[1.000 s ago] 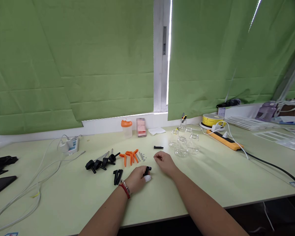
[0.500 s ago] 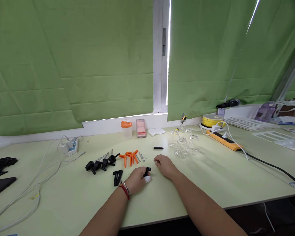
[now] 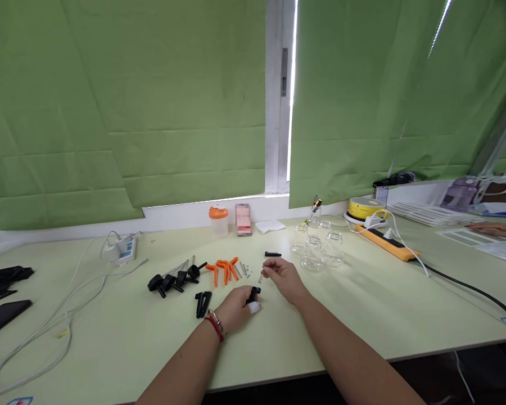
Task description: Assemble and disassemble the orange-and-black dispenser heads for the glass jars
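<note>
Closed around a small black plastic part is my left hand, its thumb wrapped in white. My right hand pinches a thin metal spring by its upper end, just above the black part and apart from it. Beyond my right hand lies a short black cylindrical piece. Two black handle-like pieces rest left of my left hand. Orange lever-like pieces lie farther out, beside metal pins and tiny hardware. Several black knobs with metal rods sit to their left.
Clear glass jars stand right of my right hand. Behind are an orange-lidded cup and a card box. An orange power strip and white cables lie at the sides. Another person's hand is at far right.
My right hand has lifted slightly, and a spring now shows hanging from its fingertips. My left hand keeps hold of the black part. The other person's hand has reached farther in.
</note>
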### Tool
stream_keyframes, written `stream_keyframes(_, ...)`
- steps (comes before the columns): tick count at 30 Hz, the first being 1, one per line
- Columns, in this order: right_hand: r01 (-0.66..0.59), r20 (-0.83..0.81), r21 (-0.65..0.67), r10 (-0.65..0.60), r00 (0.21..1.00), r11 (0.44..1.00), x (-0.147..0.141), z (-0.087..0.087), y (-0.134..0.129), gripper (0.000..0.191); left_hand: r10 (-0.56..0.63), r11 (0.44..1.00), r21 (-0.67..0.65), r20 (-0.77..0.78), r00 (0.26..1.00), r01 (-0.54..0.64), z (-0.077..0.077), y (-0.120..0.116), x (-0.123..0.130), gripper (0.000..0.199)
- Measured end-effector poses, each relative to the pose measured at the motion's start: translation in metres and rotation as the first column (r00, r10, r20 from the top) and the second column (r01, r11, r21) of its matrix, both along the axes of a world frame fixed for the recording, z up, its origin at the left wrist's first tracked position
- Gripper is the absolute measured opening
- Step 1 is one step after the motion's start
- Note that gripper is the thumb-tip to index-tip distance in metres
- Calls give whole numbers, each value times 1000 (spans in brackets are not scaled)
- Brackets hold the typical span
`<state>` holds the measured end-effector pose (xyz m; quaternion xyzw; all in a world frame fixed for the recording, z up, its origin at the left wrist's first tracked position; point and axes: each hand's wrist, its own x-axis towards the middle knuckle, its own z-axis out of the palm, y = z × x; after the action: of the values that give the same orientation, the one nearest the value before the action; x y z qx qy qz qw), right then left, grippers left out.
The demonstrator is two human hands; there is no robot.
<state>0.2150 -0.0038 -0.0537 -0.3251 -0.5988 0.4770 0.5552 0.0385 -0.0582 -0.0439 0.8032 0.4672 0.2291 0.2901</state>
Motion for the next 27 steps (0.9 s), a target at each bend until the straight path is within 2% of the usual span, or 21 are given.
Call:
stream_keyframes(3, -55, -58, 22, 56, 997, 998, -2, 6, -6, 17, -2, 1000, 1, -3, 1000, 2, 0, 0, 0, 9)
stream_keyframes(7, -103, 30, 115, 100, 995, 988, -6, 8, -12, 14, -4, 1000, 12, -6, 1000, 4, 0, 0, 0, 10)
stream_keyframes(12, 10, 217, 364, -95, 972, 931, -6, 12, -17, 8, 8, 1000, 29, -11, 1000, -8, -1, 1, 1, 11)
stream_keyframes(17, 32, 301, 536, -226, 927, 844, -8, 21, -26, 10, 7, 1000, 23, -5, 1000, -7, -2, 1, 0, 11)
stream_keyframes(22, 28, 337, 554, -255, 906, 832, -11, 21, -31, 9, 10, 999, 47, -10, 1000, -9, -2, 2, 0, 11)
stream_keyframes(27, -74, 422, 518, -179, 889, 852, -11, 17, -33, 9, 5, 999, 42, 30, 1000, -6, -8, 5, 0, 12)
